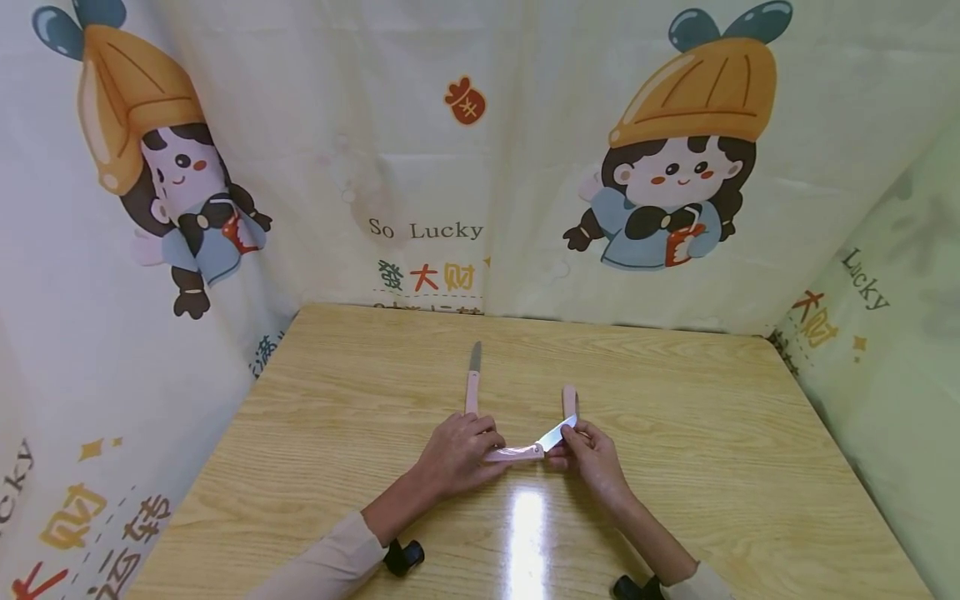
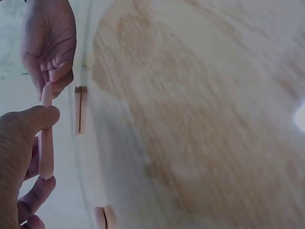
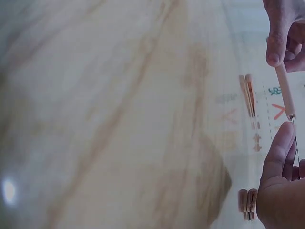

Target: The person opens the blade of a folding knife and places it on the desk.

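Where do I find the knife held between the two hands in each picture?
Head: the knife is below the picture's middle.
Left wrist: its handle runs vertically near the left edge.
Right wrist: near the right edge, around mid-height.
Shared landmark: the left hand, gripping the handle in all three.

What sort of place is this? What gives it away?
Probably a makeshift indoor recording booth: cream cartoon-printed hanging curtains enclose three sides of a pale wood-grain rectangular table, and a small black wrist-worn device shows at each sleeve.
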Demonstrator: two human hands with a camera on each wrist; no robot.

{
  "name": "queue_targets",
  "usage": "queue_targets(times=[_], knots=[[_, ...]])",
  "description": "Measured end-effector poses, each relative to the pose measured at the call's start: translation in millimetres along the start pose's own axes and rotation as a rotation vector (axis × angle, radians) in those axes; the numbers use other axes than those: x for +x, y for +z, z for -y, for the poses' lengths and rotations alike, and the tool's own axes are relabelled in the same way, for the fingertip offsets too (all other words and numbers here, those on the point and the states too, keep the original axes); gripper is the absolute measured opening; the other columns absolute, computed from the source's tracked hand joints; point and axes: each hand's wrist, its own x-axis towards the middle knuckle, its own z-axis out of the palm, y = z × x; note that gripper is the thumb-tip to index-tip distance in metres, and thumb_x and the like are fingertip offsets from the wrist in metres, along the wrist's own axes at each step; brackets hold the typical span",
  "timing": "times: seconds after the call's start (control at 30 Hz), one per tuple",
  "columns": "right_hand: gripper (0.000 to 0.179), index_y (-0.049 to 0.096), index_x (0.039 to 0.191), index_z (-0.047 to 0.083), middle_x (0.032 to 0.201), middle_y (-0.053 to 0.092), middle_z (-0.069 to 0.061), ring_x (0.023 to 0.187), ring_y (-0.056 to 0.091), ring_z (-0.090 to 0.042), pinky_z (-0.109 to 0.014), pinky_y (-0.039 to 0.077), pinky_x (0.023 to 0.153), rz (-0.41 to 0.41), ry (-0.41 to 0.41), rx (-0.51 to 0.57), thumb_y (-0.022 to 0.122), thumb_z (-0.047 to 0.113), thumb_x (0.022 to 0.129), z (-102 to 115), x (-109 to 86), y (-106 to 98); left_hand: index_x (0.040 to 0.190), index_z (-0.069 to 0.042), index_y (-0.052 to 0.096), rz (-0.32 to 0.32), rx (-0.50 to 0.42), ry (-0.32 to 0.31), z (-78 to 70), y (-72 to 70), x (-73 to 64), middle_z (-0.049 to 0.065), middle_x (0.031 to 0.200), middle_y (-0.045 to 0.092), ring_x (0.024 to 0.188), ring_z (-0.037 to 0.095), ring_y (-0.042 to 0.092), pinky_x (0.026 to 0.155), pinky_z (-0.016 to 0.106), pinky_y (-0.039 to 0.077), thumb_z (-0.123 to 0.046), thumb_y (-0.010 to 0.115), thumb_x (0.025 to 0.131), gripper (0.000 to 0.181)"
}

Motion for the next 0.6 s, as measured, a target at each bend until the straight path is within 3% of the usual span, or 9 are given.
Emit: queue_targets(times=[0.37,0.6], knots=[[0.018,0.048,0.110,-0.012,0.088,0.071,-0.021,0.074,0.073,-0.022,-0.035,0.059,0.074,-0.015,0.030,0.060,0.052,0.005,0.106,3.6,-0.1,-1.7,0.078,-0.018,0.074,-0.085,-0.015,-0.063,-5.6,6.1,-1.9,-0.008,0.076,0.061,0.062,0.006,0.055,0.059,0.026,0.047,-0.031,0.089,0.076,0.019],[0.013,0.049,0.106,-0.011,0.086,0.071,-0.022,0.075,0.074,-0.024,-0.035,0.059,0.074,-0.014,0.027,0.073,0.051,0.002,0.105,4.2,1.1,-2.8,0.083,-0.018,0.076,-0.071,0.047,-0.070,-10.0,7.7,-4.4,-0.007,0.078,0.062,0.065,0.008,0.058,0.059,0.027,0.044,-0.037,0.087,0.079,0.022]])
